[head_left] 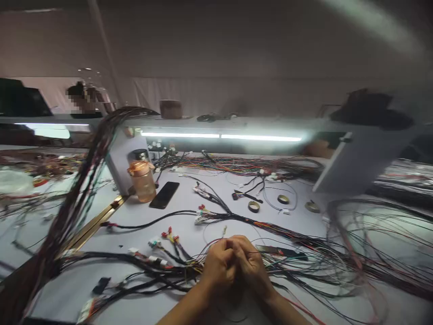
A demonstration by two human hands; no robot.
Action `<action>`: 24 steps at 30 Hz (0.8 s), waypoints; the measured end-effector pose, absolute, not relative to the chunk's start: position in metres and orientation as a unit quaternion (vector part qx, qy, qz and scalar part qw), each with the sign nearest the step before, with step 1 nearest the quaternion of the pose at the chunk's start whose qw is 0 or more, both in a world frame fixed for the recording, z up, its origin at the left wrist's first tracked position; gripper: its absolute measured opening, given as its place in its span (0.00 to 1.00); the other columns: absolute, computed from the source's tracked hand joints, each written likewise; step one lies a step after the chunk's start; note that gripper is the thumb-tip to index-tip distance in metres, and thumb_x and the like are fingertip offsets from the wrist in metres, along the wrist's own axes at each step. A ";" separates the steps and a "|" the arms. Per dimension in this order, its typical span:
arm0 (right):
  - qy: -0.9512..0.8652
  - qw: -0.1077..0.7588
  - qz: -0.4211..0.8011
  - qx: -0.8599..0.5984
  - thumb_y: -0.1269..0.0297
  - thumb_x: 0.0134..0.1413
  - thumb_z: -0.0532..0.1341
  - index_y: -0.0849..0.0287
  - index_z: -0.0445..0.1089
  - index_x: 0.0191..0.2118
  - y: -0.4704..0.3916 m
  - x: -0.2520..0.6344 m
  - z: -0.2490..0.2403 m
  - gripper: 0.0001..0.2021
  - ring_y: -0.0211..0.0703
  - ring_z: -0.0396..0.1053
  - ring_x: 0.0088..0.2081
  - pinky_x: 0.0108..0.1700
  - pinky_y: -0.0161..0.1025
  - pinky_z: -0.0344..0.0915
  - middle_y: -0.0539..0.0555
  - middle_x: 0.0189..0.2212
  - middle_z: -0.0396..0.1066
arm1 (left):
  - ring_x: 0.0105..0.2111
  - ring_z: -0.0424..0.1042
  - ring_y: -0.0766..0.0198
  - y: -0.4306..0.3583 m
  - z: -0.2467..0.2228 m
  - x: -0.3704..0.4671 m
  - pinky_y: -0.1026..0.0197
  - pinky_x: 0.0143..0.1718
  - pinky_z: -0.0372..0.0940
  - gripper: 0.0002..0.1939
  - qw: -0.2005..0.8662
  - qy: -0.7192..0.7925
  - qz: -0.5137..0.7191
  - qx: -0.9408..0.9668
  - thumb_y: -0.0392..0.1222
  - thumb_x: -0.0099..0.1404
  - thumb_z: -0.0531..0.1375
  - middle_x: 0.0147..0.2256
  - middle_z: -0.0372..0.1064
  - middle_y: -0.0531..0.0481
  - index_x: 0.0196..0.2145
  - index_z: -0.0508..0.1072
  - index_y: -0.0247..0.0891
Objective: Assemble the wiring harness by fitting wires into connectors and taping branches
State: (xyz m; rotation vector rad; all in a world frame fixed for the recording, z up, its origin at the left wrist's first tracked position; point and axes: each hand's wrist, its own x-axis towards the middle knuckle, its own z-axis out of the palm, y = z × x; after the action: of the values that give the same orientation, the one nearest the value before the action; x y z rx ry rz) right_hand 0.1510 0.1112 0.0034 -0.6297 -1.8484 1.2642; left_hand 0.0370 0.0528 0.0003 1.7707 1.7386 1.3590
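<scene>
My left hand (219, 262) and my right hand (249, 262) meet at the near middle of the table, fingers curled and pressed together. Thin wires run into both closed hands; the pinched ends are hidden by the fingers. Beneath and to both sides lies a wire harness (162, 273), its black-taped branches fanning left to white, red and teal connectors (155, 244). Loose wires (304, 275) spread out to the right. Just beyond my fingers is a small pale connector (224, 230). A flat dark tool (287, 253) lies right of my right hand, partly under wires.
A second harness (243, 220) crosses the table behind my hands. Farther back are an orange bottle (142, 181), a black phone (164, 195), tape rolls (253, 206) and a long wire bundle (230, 164). Hanging wires (81, 180) drop from the shelf at left. A person (83, 97) is beyond.
</scene>
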 end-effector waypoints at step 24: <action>-0.724 0.412 0.495 -0.248 0.46 0.59 0.50 0.58 0.74 0.43 0.120 0.152 -0.018 0.24 0.50 0.71 0.48 0.54 0.47 0.64 0.58 0.43 0.74 | 0.38 0.73 0.53 0.028 0.055 0.052 0.52 0.43 0.66 0.11 0.090 0.652 0.389 0.644 0.37 0.57 0.59 0.35 0.75 0.40 0.36 0.79 0.35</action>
State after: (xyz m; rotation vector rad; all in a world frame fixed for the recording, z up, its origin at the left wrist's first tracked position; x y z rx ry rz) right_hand 0.1525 0.1204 -0.0180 -0.6233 -1.8211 1.2463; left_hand 0.0520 0.0282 0.0548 1.9150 1.9400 1.1578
